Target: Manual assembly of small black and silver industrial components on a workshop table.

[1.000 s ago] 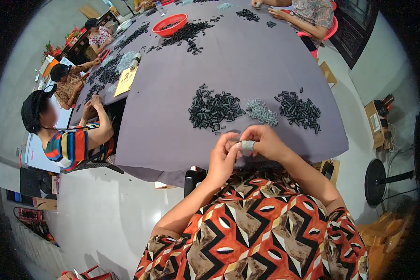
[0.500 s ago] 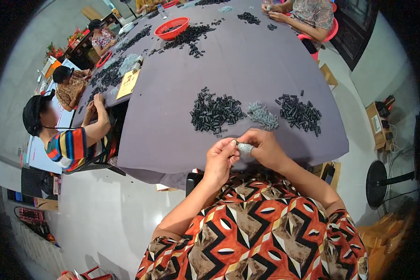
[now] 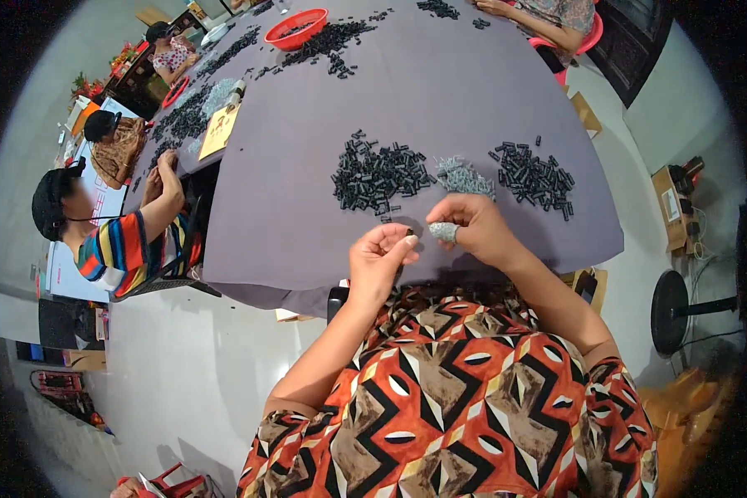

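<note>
My left hand (image 3: 377, 256) is just off the table's near edge, pinching a small dark piece (image 3: 410, 233) between thumb and fingers. To its right, my right hand (image 3: 479, 228) has its fingers curled toward the thumb, which is covered by a silvery-grey wrap (image 3: 444, 231). Anything between those fingertips is too small to make out. Beyond my hands lies a heap of small grey pieces (image 3: 465, 177), partly behind my right hand. A larger pile of short black cylinders (image 3: 378, 176) spreads to its left, and another pile of black cylinders (image 3: 533, 178) sits to its right.
The grey-clothed table (image 3: 290, 199) stretches away from me. Farther off stands a red basket (image 3: 296, 30) beside more black pieces (image 3: 328, 48). A person in a striped shirt (image 3: 133, 249) works at the left, near a yellow paper (image 3: 220, 131). A black stand (image 3: 676, 314) is at right.
My hands have moved apart, the right one away to the right and toward the grey heap. The left still pinches its piece. The whole view has shifted slightly.
</note>
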A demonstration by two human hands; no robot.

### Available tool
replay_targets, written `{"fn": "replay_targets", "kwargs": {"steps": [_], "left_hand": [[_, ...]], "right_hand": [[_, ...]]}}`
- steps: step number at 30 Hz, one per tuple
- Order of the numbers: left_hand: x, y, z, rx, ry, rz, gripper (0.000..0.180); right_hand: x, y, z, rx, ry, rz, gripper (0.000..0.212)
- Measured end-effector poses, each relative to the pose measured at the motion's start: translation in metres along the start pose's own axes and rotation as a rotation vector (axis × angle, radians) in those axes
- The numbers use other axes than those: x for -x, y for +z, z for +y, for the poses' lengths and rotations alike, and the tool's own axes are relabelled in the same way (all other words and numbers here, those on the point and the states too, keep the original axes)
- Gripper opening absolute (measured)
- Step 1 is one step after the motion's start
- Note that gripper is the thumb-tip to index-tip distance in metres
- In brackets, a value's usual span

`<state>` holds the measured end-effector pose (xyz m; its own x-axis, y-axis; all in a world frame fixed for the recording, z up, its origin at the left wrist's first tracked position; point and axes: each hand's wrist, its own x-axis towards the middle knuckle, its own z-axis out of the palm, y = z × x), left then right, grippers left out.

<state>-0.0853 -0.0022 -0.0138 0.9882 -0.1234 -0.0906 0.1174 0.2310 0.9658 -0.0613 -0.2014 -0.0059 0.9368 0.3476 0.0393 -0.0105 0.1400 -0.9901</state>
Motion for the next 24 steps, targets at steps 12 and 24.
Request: {"fn": "replay_targets", "kwargs": {"steps": [12, 24], "left_hand": [[0.007, 0.0, -0.008, -0.245, 0.023, -0.148, 0.016], [0.011, 0.001, -0.007, -0.226, -0.025, -0.174, 0.013]], "right_hand": [[0.006, 0.008, -0.005, 0.285, -0.07, -0.034, 0.012], [0.008, 0.01, -0.014, 0.437, -0.081, -0.079, 0.012]]}}
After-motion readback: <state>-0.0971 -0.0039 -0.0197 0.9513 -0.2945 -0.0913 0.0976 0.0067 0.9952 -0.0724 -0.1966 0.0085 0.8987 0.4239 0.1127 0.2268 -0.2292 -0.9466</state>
